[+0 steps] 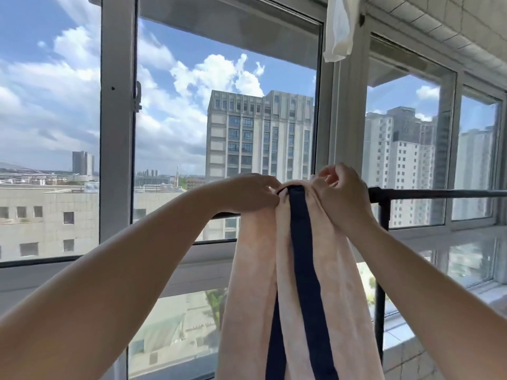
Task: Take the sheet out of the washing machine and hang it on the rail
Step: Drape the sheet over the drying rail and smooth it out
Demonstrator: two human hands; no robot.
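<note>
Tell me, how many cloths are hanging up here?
2. The pink sheet with a navy stripe hangs over the rail, gripped by both hands. A white cloth hangs at the top, partly cut off.

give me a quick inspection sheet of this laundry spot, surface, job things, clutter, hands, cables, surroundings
surface: nothing seen; no table or floor in view
job's things: pink sheet with a dark blue stripe draped bunched over the black rail, hanging down on the near side
clutter: white cloth hanging at top
grippers: left hand and right hand both grip the sheet at the rail
cables: nothing seen
surroundings: window frame, tiled wall at top right, high-rise buildings and cloudy sky outside
</note>
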